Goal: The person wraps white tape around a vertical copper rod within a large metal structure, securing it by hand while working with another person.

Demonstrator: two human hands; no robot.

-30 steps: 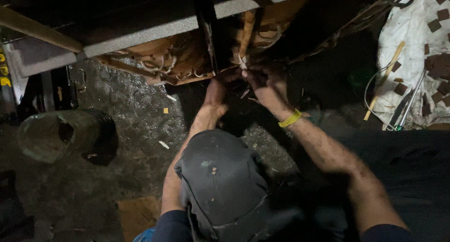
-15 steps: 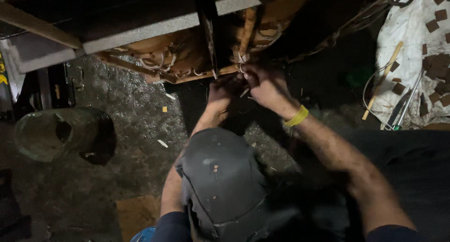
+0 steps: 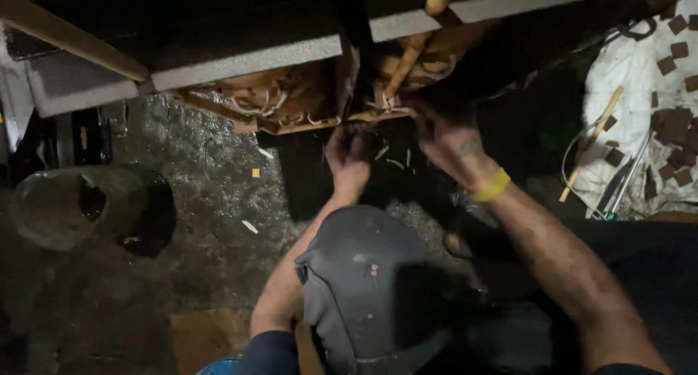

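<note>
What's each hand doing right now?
Left hand: fingers curled at the woven frame; grip cannot be told.
Right hand: curled at the same edge; cannot be told.

The stick [image 3: 404, 64] looks like smooth pale wood, the floor [image 3: 211, 193] is rough grey concrete, and the cap [image 3: 363, 288] is matt grey cloth.

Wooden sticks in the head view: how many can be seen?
2. One wooden stick runs down from the top edge into the frame's underside, just above the right hand. The other stick lies on the white sheet at right. More may hide in shadow.
</note>
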